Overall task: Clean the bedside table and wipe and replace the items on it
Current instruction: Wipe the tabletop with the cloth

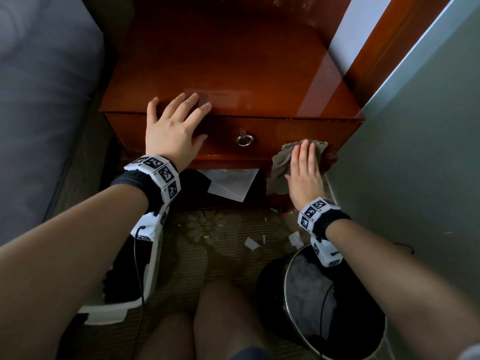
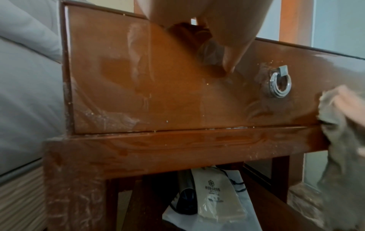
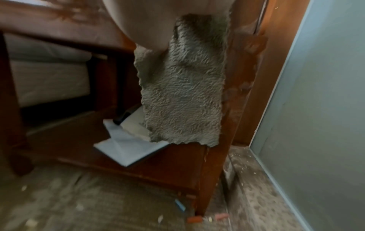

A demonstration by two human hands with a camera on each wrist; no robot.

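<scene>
The glossy reddish wooden bedside table point(image 1: 233, 74) has a bare top and a drawer with a silver ring pull point(image 1: 244, 140). My left hand point(image 1: 179, 120) lies flat over the table's front edge, fingers spread on the top and thumb down on the drawer front point(image 2: 138, 93). My right hand point(image 1: 305, 167) presses a grey-brown cloth point(image 1: 280, 165) with straight fingers against the right end of the drawer front and the right front leg. The cloth point(image 3: 183, 93) hangs down below the palm along the leg. The left wrist view shows streaks and dust on the drawer front, with the cloth point(image 2: 343, 140) at its right edge.
Under the drawer, a lower shelf holds a white bag point(image 1: 231, 183), a packet point(image 2: 215, 192) and a dark object point(image 2: 185, 193). A black bin point(image 1: 324, 302) with a liner stands at the right, a white basket point(image 1: 130, 281) at the left. Grey bed point(image 1: 39, 100) left, wall point(image 1: 428, 126) right. Litter on the carpet point(image 1: 215, 245).
</scene>
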